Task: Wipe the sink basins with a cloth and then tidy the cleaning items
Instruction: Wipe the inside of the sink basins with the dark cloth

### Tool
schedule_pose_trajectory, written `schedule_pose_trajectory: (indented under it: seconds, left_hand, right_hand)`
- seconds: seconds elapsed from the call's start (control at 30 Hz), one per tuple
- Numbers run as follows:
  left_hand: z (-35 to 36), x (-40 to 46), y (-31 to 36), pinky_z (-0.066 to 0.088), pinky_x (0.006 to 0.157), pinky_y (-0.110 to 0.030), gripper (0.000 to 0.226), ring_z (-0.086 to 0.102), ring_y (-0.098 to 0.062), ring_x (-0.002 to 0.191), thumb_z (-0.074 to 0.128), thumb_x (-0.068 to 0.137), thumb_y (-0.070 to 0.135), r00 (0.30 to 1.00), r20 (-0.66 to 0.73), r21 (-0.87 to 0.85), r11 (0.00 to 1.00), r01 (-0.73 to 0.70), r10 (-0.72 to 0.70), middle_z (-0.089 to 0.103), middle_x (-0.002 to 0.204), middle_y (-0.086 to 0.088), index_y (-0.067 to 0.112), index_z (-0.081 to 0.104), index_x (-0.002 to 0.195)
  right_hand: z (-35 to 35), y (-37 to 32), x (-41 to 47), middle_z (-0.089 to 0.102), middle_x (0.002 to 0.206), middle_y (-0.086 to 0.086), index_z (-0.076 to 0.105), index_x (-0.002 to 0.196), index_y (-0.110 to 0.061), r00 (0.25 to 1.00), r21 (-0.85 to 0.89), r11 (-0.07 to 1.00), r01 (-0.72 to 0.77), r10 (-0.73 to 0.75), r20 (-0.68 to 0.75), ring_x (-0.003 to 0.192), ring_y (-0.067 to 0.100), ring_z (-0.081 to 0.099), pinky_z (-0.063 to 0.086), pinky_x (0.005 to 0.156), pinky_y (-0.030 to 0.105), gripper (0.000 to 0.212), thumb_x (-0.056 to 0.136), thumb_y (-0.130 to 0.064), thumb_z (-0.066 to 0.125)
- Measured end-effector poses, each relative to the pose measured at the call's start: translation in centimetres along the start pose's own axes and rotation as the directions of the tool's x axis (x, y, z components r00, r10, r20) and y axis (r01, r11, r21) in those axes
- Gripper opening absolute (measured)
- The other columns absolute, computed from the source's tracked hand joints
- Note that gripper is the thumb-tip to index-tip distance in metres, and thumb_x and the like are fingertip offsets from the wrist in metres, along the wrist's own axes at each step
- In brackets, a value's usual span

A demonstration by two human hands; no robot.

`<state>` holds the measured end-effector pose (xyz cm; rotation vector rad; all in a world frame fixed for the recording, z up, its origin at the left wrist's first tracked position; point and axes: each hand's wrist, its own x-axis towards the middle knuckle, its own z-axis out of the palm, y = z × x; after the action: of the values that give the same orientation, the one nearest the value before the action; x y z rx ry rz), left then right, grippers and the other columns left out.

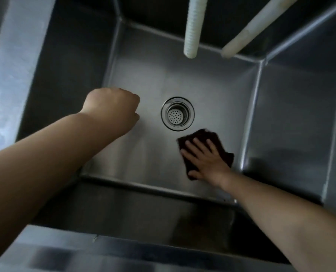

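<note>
Stainless steel basin (pixel 192 75), seen from above, with the person leaning over its front wall. Right hand (pixel 204 158), fingers straight and spread, presses a dark brown cloth (pixel 202 136) flat on the basin floor, just in front of and to the right of the drain strainer (pixel 177 114). Left hand (pixel 112 108) hangs above the floor's left side with fingers curled under; whether it holds anything cannot be told from this angle.

Likely faults from here:
- The cloth is held only by downward pressure, so on a wet, smooth floor it may bunch or slip out from beneath the palm during a fast stroke.
- A stroke toward the drain could snag a cloth corner on the strainer rim.
- Corners and seams where walls meet floor may be missed if strokes stay central.
- Two pale hoses (pixel 192 28) hang over the back wall; a reach toward that wall could knock them.
- A second basin (pixel 300 107) to the right appears not yet in hand.
</note>
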<state>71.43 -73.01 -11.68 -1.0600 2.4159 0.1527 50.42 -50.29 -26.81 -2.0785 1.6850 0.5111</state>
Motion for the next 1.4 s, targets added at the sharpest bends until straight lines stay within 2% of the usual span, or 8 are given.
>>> schedule_pose_trajectory:
  seconds: [0.07, 0.23, 0.5, 0.6, 0.73, 1.07, 1.2, 1.4]
  left_hand:
    - [-0.4, -0.1, 0.9, 0.039, 0.064, -0.029, 0.031, 0.061, -0.027, 0.097, 0.044, 0.096, 0.035, 1.000, 0.007, -0.022, 1.000, 0.001, -0.001, 0.061, 0.113, -0.004, 0.021, 0.054, 0.121]
    - [-1.4, -1.1, 2.8, 0.041, 0.068, -0.029, 0.031, 0.060, -0.028, 0.099, 0.046, 0.094, 0.035, 1.000, 0.006, -0.081, 0.997, 0.008, -0.008, 0.062, 0.113, -0.003, 0.021, 0.055, 0.120]
    - [-2.3, -4.6, 2.9, 0.043, 0.073, -0.029, 0.032, 0.061, -0.024, 0.100, 0.046, 0.093, 0.038, 0.998, 0.033, -0.174, 0.983, 0.057, -0.052, 0.061, 0.115, 0.002, 0.024, 0.055, 0.119]
    - [-2.7, -6.6, 2.1, 0.043, 0.071, -0.029, 0.032, 0.061, -0.023, 0.099, 0.046, 0.093, 0.039, 0.994, 0.042, -0.218, 0.970, 0.110, -0.103, 0.062, 0.113, 0.003, 0.025, 0.055, 0.119]
    - [-3.5, -9.5, 0.8, 0.049, 0.073, -0.031, 0.032, 0.062, -0.023, 0.098, 0.045, 0.093, 0.041, 0.985, 0.033, -0.243, 0.955, 0.171, -0.168, 0.063, 0.111, 0.003, 0.027, 0.055, 0.120]
    - [-6.8, -17.1, -2.1, 0.042, 0.061, -0.028, 0.021, 0.062, -0.023, 0.094, 0.044, 0.090, 0.037, 0.936, 0.010, -0.339, 0.879, 0.334, -0.352, 0.064, 0.104, 0.003, 0.029, 0.057, 0.104]
    - [-8.2, -20.6, -4.2, 0.043, 0.056, -0.027, 0.021, 0.062, -0.022, 0.087, 0.042, 0.091, 0.034, 0.906, -0.036, -0.320, 0.864, 0.388, -0.421, 0.064, 0.097, 0.004, 0.027, 0.058, 0.102]
    - [-7.6, -26.9, -8.4, 0.055, 0.078, -0.034, 0.036, 0.062, -0.020, 0.104, 0.046, 0.094, 0.038, 0.868, -0.106, -0.446, 0.804, 0.394, -0.484, 0.062, 0.122, 0.008, 0.034, 0.051, 0.130]
  right_hand:
    - [0.4, 3.2, -1.0, -0.005, 0.160, 0.002, -0.008, 0.146, -0.034, 0.969, 0.052, 0.969, -0.243, 0.241, 0.050, 0.140, 0.022, -0.023, -0.016, 0.110, 0.047, 0.083, 0.088, -0.056, 0.047]
    - [0.4, 3.3, -1.7, -0.030, 0.154, 0.004, -0.019, 0.147, -0.027, 0.776, 0.195, 0.754, -0.628, 0.589, 0.224, 0.139, 0.026, -0.030, -0.016, 0.111, 0.047, 0.080, 0.092, -0.059, 0.029]
    - [-0.5, -5.8, -1.9, -0.029, 0.150, 0.025, -0.026, 0.144, -0.010, 0.385, 0.186, 0.361, -0.914, 0.623, 0.681, 0.139, 0.049, -0.011, 0.003, 0.112, 0.057, 0.091, 0.093, -0.056, 0.034]
    - [-1.8, -7.9, -2.0, -0.009, 0.150, 0.036, -0.013, 0.147, 0.001, 0.338, 0.103, 0.385, -0.917, 0.614, 0.713, 0.139, 0.051, 0.004, 0.012, 0.113, 0.051, 0.069, 0.100, -0.035, 0.023]
    - [-3.5, -7.8, -2.9, 0.021, 0.152, 0.023, 0.019, 0.148, -0.004, 0.505, 0.153, 0.611, -0.777, 0.459, 0.731, 0.138, 0.038, 0.025, 0.024, 0.112, 0.042, 0.068, 0.089, -0.030, 0.041]
    - [-11.2, -12.0, -1.8, 0.059, 0.121, 0.006, 0.052, 0.128, -0.017, 0.830, 0.754, 0.367, -0.545, 0.112, 0.546, 0.108, 0.024, 0.056, 0.045, 0.090, 0.029, 0.033, 0.096, -0.024, 0.050]
    - [-16.4, -15.7, -1.2, 0.063, 0.111, 0.007, 0.054, 0.112, -0.023, 0.921, 0.889, 0.241, -0.389, 0.118, 0.371, 0.097, 0.021, 0.060, 0.049, 0.084, 0.031, 0.019, 0.096, -0.015, 0.048]
    - [-23.4, -20.7, -1.0, 0.062, 0.100, -0.001, 0.055, 0.106, -0.021, 0.973, 0.953, 0.266, -0.147, 0.214, 0.091, 0.087, 0.007, 0.057, 0.042, 0.064, 0.008, 0.016, 0.095, -0.010, 0.050]
